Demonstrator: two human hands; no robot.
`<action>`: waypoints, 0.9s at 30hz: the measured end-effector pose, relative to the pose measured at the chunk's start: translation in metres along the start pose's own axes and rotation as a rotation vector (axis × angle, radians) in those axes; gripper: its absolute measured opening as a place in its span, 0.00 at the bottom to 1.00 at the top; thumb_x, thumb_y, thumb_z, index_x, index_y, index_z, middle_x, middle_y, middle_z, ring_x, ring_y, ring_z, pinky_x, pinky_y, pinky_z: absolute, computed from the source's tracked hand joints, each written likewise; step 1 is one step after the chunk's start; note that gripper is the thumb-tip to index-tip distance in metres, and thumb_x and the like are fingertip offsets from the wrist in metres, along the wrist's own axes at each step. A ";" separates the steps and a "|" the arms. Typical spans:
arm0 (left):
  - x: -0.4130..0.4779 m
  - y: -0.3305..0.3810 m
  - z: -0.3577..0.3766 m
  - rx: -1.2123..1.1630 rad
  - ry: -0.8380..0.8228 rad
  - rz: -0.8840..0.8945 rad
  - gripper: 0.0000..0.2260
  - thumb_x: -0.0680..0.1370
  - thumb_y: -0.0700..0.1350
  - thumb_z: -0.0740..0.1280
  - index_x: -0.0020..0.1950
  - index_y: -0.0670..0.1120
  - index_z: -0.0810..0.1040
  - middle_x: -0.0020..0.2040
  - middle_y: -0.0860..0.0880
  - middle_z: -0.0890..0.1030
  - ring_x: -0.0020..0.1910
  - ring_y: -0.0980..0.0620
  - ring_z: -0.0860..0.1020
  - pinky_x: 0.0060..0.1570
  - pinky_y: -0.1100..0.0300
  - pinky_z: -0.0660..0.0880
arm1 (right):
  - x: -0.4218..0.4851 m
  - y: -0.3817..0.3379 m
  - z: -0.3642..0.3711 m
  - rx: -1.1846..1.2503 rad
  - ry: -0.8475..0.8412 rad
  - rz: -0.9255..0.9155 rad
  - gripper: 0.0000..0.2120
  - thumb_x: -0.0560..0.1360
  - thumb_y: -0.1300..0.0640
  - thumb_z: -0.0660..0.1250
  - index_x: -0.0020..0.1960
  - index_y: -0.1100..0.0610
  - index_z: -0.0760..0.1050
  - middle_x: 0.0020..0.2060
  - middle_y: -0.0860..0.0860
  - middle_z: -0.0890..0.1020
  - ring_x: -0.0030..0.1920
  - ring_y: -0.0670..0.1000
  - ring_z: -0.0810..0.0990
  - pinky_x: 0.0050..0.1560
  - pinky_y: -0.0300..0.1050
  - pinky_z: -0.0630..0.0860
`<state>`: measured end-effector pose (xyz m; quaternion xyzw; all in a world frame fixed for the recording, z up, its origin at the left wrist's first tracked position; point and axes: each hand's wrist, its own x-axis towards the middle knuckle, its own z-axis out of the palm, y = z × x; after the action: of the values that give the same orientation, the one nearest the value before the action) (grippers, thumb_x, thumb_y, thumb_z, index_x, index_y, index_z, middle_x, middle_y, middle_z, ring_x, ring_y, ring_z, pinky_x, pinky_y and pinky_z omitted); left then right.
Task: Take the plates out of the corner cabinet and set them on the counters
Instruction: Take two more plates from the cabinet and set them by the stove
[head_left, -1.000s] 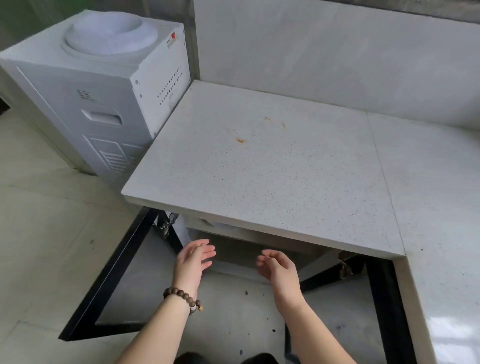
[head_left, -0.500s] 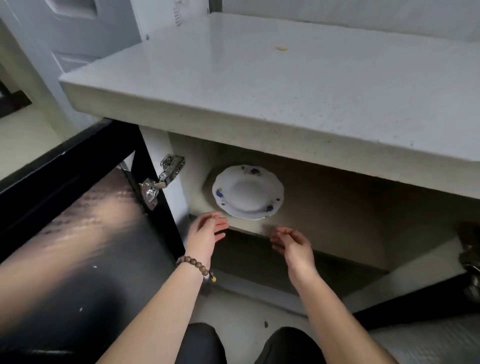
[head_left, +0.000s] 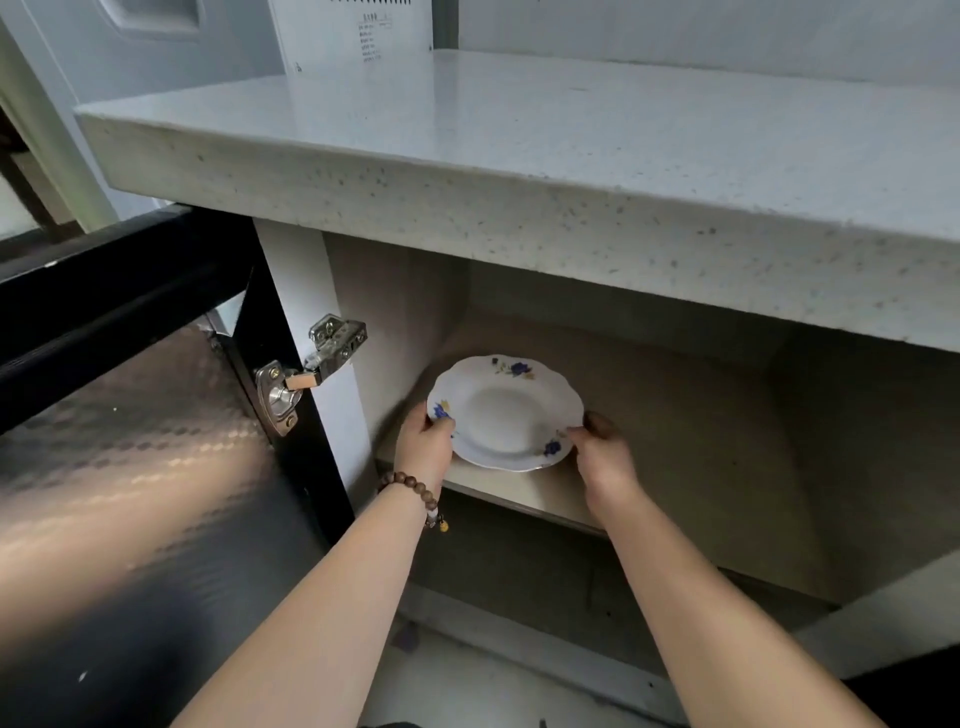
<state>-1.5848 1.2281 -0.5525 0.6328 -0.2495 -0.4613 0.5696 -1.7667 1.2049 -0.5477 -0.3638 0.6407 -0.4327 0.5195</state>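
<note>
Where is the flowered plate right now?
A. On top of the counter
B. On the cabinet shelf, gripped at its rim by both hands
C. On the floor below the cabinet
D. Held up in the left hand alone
B: the plate sits on the shelf under the counter, with the left hand and right hand on opposite edges.

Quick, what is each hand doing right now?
Left hand: closed on the left rim of the plate.
Right hand: closed on the plate's right rim.
</note>
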 end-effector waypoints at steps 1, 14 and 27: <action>0.001 0.001 0.002 0.007 0.004 -0.005 0.13 0.78 0.38 0.63 0.61 0.46 0.78 0.56 0.47 0.83 0.57 0.47 0.80 0.60 0.49 0.76 | 0.002 0.000 0.001 -0.024 -0.012 0.006 0.22 0.78 0.58 0.63 0.71 0.54 0.68 0.62 0.52 0.77 0.58 0.52 0.76 0.55 0.46 0.71; -0.005 0.005 0.008 0.099 0.033 0.018 0.15 0.79 0.38 0.63 0.66 0.46 0.76 0.60 0.48 0.80 0.58 0.48 0.77 0.61 0.51 0.74 | -0.001 0.003 0.001 0.086 -0.034 0.000 0.18 0.77 0.61 0.63 0.66 0.52 0.74 0.43 0.43 0.79 0.51 0.49 0.77 0.54 0.48 0.72; -0.025 0.025 -0.006 -0.034 -0.056 0.125 0.17 0.78 0.32 0.61 0.59 0.50 0.79 0.58 0.49 0.82 0.59 0.49 0.79 0.63 0.48 0.75 | -0.033 -0.025 -0.006 0.169 -0.017 -0.085 0.21 0.75 0.65 0.65 0.67 0.55 0.73 0.49 0.47 0.80 0.54 0.51 0.77 0.58 0.49 0.74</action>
<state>-1.5855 1.2467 -0.5214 0.5933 -0.2964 -0.4464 0.6008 -1.7658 1.2272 -0.5125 -0.3491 0.5815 -0.5037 0.5350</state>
